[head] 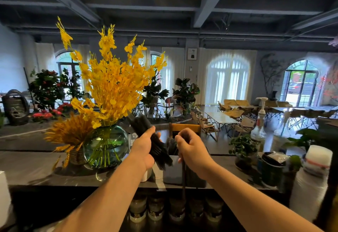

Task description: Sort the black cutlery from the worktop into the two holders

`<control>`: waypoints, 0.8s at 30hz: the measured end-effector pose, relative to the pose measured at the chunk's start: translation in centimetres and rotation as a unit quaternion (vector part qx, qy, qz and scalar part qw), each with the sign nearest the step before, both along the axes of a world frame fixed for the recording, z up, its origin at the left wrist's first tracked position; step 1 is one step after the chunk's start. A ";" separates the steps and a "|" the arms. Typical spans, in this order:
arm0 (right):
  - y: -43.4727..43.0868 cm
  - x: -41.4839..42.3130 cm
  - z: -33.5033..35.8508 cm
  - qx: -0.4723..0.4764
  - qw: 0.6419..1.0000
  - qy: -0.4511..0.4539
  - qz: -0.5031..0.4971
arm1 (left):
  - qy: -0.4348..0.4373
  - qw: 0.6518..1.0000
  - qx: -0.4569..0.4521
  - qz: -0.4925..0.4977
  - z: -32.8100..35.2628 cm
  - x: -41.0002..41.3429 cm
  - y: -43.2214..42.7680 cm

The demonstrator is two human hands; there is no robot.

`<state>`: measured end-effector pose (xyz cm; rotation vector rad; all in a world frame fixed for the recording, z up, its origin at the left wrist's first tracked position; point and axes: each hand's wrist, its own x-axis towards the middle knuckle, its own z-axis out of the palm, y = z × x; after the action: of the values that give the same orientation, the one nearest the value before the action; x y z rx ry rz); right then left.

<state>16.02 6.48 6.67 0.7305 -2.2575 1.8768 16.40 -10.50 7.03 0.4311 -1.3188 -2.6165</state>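
Left hand [144, 149] is gripping a matte black cutlery bundle [161, 152]; right hand [190, 147] is pinching one slim piece [183, 176] above the dark worktop [33, 167].

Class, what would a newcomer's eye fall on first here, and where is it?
The tall yellow flowers in a round glass vase, left on the counter, stand out first. Next, at centre, the left hand grips a bundle of black cutlery while the right hand pinches one piece by a holder.

Two hands are counted: the left hand [144, 147] and the right hand [190, 145]. One cutlery bundle [159, 151], too blurred to number, and one single black piece [183, 176] are seen. Two holders, a pale holder [172, 171] and a dark holder [193, 181], and one glass vase [106, 145] are noted.
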 end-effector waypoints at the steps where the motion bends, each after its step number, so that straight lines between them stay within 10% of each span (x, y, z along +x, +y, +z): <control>1: -0.4 0.4 -0.2 0.019 1.000 0.006 0.003 | -0.004 1.000 0.008 0.004 -0.1 -0.1 0.0; 17: -2.6 1.9 -1.4 0.372 0.893 0.228 -0.112 | -0.051 0.998 -0.004 0.044 -1.9 -0.8 0.3; 24: -2.5 1.4 -2.3 0.278 0.946 0.157 -0.060 | -0.055 0.997 -0.011 0.060 -1.7 -0.5 0.5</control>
<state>17.39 3.94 4.37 0.8561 -2.5458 0.9722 15.88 -9.97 5.31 0.6396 -1.3077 -2.5099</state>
